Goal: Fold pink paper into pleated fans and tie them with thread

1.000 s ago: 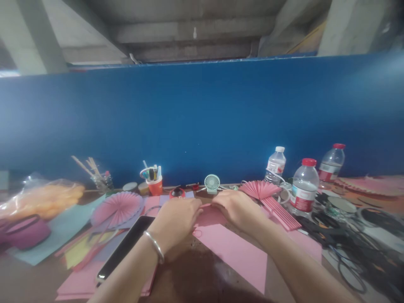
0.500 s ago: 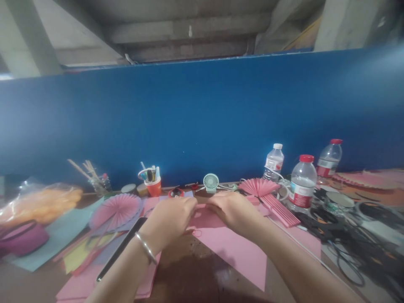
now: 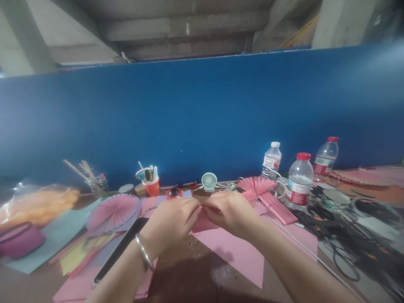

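My left hand (image 3: 178,216), with a silver bangle on the wrist, pinches the edge of a sheet of pink paper (image 3: 205,225). My right hand (image 3: 232,212) pinches the same edge, its fingertips almost meeting those of the left. Much of the folded edge is hidden behind my fingers. Beneath and to the right lies a flat pink sheet (image 3: 240,256). A pleated pink paper fan (image 3: 257,185) and a pleated pink strip (image 3: 279,208) rest beyond my right hand. Left of my left hand lies a round pink and lilac paper fan (image 3: 115,210).
A dark phone-like slab (image 3: 123,248) lies by my left forearm. At the back stand a red cup of pens (image 3: 152,185) and a small green fan (image 3: 209,182). Bottles (image 3: 299,181) and tangled cables (image 3: 341,256) fill the right; a purple bowl-like item (image 3: 22,240) is far left.
My hands have drawn closer together along the paper's edge, and the fingertips now nearly touch. The whole view has shifted slightly.
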{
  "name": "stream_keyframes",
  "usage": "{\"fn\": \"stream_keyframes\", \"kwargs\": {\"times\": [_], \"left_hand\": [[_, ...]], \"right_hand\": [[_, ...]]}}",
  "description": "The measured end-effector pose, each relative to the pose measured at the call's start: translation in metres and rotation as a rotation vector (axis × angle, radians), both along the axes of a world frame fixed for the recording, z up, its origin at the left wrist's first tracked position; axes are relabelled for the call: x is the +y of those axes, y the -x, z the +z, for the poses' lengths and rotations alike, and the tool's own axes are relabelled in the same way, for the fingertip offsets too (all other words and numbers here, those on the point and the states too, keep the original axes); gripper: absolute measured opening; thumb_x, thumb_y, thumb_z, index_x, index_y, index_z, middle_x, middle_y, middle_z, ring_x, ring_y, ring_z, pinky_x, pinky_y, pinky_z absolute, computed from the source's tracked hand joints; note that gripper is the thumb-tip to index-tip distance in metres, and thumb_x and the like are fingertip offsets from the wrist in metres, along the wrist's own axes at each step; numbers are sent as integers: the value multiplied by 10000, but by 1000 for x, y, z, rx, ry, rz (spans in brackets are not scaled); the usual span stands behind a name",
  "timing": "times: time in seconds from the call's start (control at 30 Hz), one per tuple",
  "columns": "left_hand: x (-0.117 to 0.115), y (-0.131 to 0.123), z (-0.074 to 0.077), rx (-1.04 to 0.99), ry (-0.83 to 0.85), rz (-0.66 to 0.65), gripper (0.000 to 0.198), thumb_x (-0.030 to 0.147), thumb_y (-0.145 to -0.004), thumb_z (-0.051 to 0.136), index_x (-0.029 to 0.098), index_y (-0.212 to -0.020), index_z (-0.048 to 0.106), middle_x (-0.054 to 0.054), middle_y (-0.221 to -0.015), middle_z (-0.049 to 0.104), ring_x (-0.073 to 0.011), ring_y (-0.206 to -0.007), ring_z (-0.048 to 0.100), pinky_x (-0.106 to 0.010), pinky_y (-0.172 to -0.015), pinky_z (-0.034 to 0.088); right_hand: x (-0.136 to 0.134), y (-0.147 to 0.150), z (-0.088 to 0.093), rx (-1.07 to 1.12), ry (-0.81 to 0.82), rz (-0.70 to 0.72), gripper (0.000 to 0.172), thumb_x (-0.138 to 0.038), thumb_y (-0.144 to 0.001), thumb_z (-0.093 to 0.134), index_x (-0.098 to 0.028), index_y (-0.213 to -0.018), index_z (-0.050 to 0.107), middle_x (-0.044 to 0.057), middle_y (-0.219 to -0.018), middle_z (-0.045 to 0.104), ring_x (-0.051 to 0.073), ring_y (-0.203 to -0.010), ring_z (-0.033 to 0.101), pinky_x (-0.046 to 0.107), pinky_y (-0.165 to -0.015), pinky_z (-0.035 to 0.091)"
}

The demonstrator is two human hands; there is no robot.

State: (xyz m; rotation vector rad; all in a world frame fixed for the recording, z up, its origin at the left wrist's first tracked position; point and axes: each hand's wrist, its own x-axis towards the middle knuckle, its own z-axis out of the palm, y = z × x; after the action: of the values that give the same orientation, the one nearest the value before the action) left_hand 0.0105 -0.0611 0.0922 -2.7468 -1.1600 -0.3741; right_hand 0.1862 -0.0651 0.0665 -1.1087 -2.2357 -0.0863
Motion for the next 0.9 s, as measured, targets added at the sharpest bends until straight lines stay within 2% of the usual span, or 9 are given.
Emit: {"fn": "stream_keyframes", "kwargs": {"times": [0.2, 0.4, 0.53, 0.7, 0.9], "left_hand": [[-2, 1, 0, -52, 48, -31, 260, 249, -882, 322, 185, -705, 502, 18, -675, 576, -137, -602, 504, -264, -581, 334], [-4, 1, 0, -78, 95, -23, 272, 255, -882, 328, 177, -693, 507, 18, -664, 571, -129, -602, 505, -258, -583, 335], [-3, 0, 1, -117, 127, -29, 310, 261, -886, 330, 175, -658, 522, 25, -618, 556, -115, -584, 499, -242, -577, 337], [-1, 2, 1, -124, 136, -54, 283, 264, -867, 368, 178, -733, 602, 9, -649, 596, -117, -595, 523, -235, -590, 354], [1, 10, 4, -73, 203, -86, 323, 287, -881, 334, 174, -748, 606, 16, -611, 598, -99, -541, 507, -223, -559, 344]], "right_hand": [[3, -1, -3, 45, -23, 4, 182, -140, -698, 482, -162, -517, 485, -45, -499, 432, 69, -506, 369, 214, -489, 205], [2, -2, -1, 70, -16, 16, 270, -217, -743, 500, -154, -489, 431, -46, -487, 414, 64, -497, 355, 217, -484, 187], [3, -6, 1, 76, -22, 73, 251, -192, -747, 496, -157, -506, 431, -51, -492, 423, 61, -501, 353, 211, -500, 202], [1, -7, 2, 51, -9, 97, 239, -167, -733, 501, -156, -506, 427, -51, -494, 444, 59, -496, 339, 214, -501, 197], [-2, -8, 6, 47, 34, 140, 255, -181, -764, 500, -157, -515, 453, -52, -495, 445, 62, -503, 350, 215, -502, 208]]}}
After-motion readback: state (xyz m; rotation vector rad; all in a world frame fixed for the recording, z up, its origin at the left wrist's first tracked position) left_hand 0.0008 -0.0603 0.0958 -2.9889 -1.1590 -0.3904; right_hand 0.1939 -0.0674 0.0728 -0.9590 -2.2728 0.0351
